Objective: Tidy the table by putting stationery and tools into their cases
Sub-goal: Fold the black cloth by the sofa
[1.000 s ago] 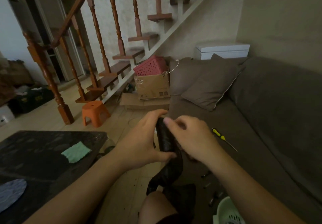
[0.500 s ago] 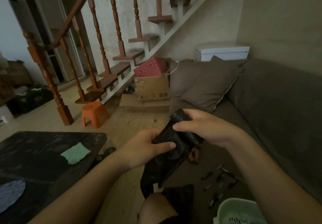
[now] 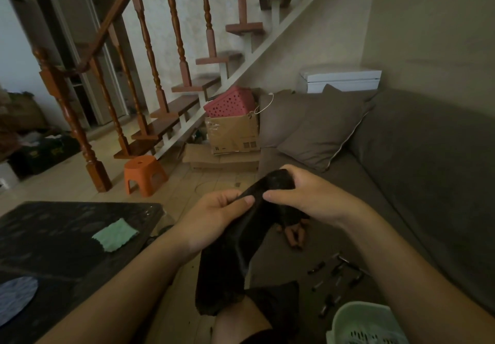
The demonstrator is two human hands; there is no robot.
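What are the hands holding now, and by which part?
Both hold the black fabric pouch: the right hand grips its bunched upper end, the left hand pinches the fabric just below; the rest hangs down.

Both bare arms are stretched forward, and the hands are held close together. A fold of the black pouch (image 3: pixel 235 260) is pinched between the thumb and fingers of the left hand (image 3: pixel 217 220). The pouch's top end is wrapped by the curled fingers of the right hand (image 3: pixel 308 196). The two thumb tips are seen just apart.
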